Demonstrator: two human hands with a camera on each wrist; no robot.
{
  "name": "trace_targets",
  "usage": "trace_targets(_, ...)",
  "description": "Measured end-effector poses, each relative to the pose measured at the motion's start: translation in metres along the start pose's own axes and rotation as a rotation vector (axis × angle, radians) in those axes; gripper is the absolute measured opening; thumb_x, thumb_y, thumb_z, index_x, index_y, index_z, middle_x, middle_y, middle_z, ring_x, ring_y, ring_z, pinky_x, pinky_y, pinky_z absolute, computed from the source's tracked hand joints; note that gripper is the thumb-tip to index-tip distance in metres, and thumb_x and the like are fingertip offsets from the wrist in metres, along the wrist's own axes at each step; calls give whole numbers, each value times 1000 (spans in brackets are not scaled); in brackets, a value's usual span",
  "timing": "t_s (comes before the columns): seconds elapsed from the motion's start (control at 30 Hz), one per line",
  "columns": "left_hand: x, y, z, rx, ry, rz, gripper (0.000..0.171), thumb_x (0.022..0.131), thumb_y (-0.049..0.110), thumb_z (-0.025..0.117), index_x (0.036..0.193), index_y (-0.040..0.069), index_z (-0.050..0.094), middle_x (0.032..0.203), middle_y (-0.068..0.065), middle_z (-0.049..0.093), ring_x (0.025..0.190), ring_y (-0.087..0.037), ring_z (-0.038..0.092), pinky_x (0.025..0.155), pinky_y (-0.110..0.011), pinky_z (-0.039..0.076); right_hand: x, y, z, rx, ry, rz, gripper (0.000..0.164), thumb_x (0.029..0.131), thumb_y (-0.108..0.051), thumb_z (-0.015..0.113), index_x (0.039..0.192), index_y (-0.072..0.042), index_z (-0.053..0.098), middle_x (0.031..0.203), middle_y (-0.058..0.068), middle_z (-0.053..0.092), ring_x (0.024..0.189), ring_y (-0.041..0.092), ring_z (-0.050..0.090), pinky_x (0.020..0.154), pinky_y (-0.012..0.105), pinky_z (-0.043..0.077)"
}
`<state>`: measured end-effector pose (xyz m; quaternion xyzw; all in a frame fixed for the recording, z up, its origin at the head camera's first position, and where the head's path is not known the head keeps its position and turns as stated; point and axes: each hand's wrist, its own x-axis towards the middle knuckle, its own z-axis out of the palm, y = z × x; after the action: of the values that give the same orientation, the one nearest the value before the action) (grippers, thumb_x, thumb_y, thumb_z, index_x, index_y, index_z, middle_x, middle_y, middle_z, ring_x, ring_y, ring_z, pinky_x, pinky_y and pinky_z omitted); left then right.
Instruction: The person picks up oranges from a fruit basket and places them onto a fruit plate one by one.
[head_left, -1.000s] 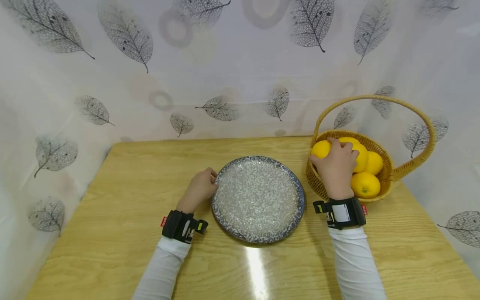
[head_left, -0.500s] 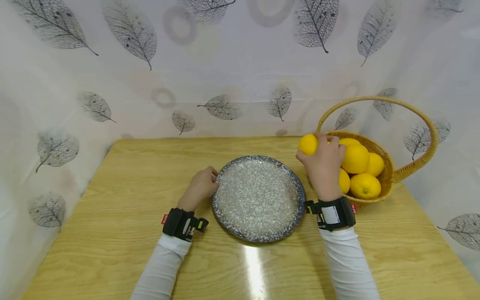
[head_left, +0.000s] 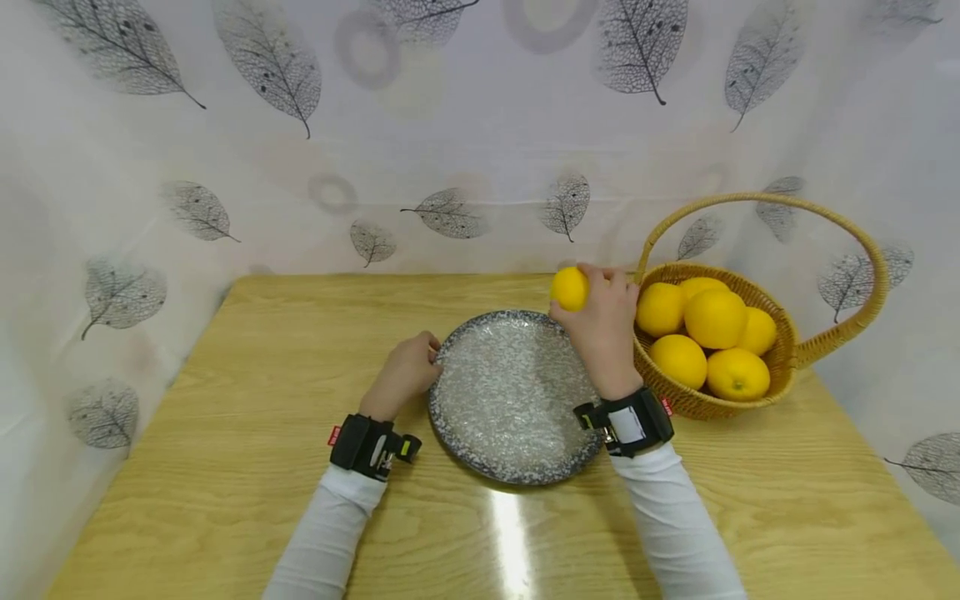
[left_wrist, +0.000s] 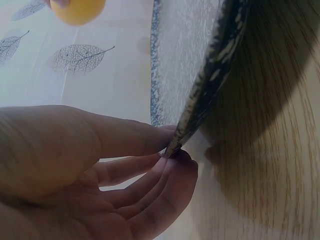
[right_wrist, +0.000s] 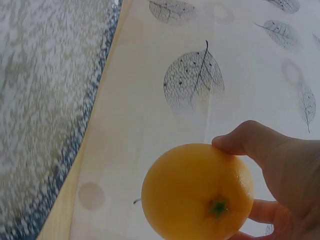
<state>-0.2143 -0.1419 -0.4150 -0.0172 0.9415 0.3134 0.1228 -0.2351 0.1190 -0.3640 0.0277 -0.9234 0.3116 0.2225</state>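
One basket (head_left: 693, 407) shows six oranges (head_left: 716, 318); left grip (head_left: 401, 375) pinches one plate (head_left: 502, 400); right grip (head_left: 602, 329), clamped round a seventh orange (head_left: 568, 289), has moved plateward.

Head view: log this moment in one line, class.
left hand: pinches edge of plate | right hand: holds orange outside basket | basket: more oranges inside

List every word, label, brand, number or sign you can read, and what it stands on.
No text can be read.
Red tag on the left wrist strap: too small to read.
Other red tag on the right wrist strap: too small to read.
Plate, held orange, basket: no lettering visible.
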Motion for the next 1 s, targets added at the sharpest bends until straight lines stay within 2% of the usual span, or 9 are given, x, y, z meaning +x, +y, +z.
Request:
trace_targets(0.1, 1, 1, 1, 3, -1, 1, 37, 97, 10, 64, 131, -2, 56, 116, -18, 65, 96, -27, 62, 80, -38, 52, 0, -4, 7, 11, -32, 5, 57, 82, -23, 81, 134, -8, 62, 130, 28, 55, 115, 47, 46, 95, 56, 37)
trace_targets(0.37, 3, -1, 1, 1, 6, 11, 37, 97, 11, 63, 131, -2, 57, 114, -18, 66, 95, -27, 62, 79, -38, 52, -3, -15, 25, 72, -119, -4, 65, 80, -23, 83, 137, -4, 59, 133, 27, 53, 115, 44, 45, 94, 54, 41)
trace_targets(0.57, 2, -3, 0, 3, 7, 22, 36, 97, 11, 63, 130, -3, 57, 110, -17, 66, 92, -26, 62, 76, -35, 51, -7, -19, 41, 106, -229, -24, 67, 83, -26, 82, 141, -6, 57, 136, 26, 51, 121, 44, 45, 97, 56, 44)
trace_targets(0.7, 1, -3, -1, 5, 13, 25, 35, 97, 10, 64, 129, -3, 57, 112, -18, 67, 93, -27, 63, 78, -37, 52, -9, -23, 52, 118, -305, -23, 67, 84, -27, 82, 143, -8, 55, 139, 24, 51, 125, 43, 46, 99, 57, 45)
trace_targets(1.0, 0, -2, 0, 9, 1, 23, 35, 98, 13, 64, 131, -1, 57, 117, -18, 67, 99, -28, 64, 84, -40, 54, -14, -27, 66, 144, -394, -24, 68, 85, -26, 82, 145, -6, 54, 140, 23, 52, 128, 41, 49, 103, 58, 47)
